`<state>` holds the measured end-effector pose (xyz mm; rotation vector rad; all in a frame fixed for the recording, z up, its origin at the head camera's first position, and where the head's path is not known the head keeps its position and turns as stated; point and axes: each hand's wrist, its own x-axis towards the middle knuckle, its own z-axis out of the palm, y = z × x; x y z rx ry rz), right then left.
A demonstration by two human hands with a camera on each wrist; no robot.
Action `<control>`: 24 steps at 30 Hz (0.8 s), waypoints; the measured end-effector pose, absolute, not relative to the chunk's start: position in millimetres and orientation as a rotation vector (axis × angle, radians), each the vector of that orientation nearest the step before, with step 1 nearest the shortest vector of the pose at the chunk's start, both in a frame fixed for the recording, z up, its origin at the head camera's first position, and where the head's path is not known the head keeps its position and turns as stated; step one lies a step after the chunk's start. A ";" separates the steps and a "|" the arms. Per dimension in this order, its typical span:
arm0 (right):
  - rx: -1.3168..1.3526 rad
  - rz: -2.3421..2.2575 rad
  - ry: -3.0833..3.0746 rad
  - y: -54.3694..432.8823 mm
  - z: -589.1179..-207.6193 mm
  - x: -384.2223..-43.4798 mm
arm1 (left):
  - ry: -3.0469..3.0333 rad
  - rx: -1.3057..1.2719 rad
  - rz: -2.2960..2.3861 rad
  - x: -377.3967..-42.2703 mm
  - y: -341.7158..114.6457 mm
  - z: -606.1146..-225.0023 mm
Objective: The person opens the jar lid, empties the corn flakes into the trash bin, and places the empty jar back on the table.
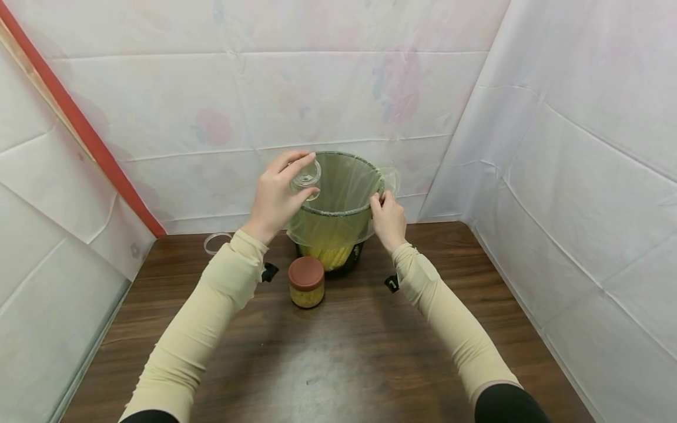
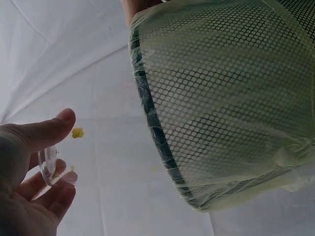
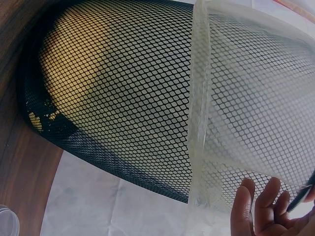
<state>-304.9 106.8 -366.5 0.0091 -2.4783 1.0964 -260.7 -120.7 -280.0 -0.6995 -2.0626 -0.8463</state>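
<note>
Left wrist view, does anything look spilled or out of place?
Yes, a small yellow crumb shows by the thumb of the left hand, near the clear cup and apart from the lined bin. It looks loose, though I can't tell whether it's falling or stuck.

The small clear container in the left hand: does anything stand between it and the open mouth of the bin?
No visible obstacle does. The container is held by the left hand near the bin's left rim; the left wrist view shows only a small yellow piece between. The right hand grips the opposite rim.
</note>
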 end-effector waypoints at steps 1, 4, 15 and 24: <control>0.008 1.096 -2.478 106.9 -366.5 -304.9 | -2.066 -0.686 -0.852 -260.6 -120.5 -280.0; 0.009 1.099 -2.477 107.2 -366.7 -304.8 | -2.075 -0.596 -0.869 -260.1 -120.5 -280.2; 0.018 1.112 -2.476 107.7 -366.7 -302.6 | -2.062 -0.248 -1.087 -265.1 -129.8 -280.8; 0.039 1.123 -2.467 107.1 -367.1 -302.1 | -2.004 -0.400 -0.944 -265.2 -126.3 -288.0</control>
